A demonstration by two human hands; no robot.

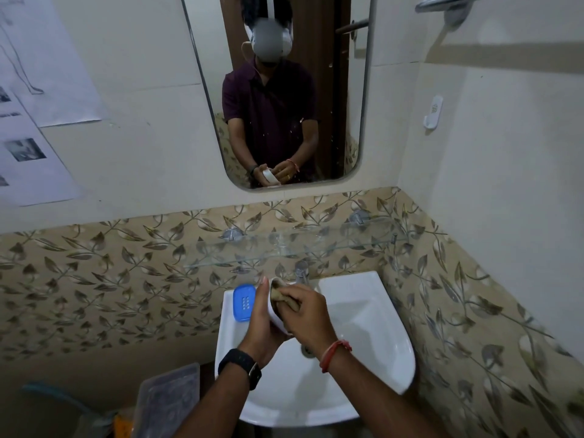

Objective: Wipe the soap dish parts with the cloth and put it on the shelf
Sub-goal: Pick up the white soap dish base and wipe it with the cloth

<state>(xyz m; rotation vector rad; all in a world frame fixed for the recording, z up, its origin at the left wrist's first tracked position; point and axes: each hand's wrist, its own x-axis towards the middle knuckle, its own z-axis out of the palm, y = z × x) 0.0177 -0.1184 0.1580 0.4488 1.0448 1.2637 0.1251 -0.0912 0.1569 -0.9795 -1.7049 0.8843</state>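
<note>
Over the white sink the wiping is judged to be under way, and the placing step is not yet begun. The glass shelf is fixed to the tiled wall just above the tap, and no part of the dish is set on it yet. The white soap dish base is grasped in the left hand and held tilted on edge above the basin. The right hand is clenched on the brown cloth, which is pressed into the hollow of the base. The blue perforated insert is laid flat on the sink's left rim, just beside the left hand. Whether it has been wiped cannot be told. The remaining work is judged to be finishing the base, perhaps wiping the insert, and shelving both.
</note>
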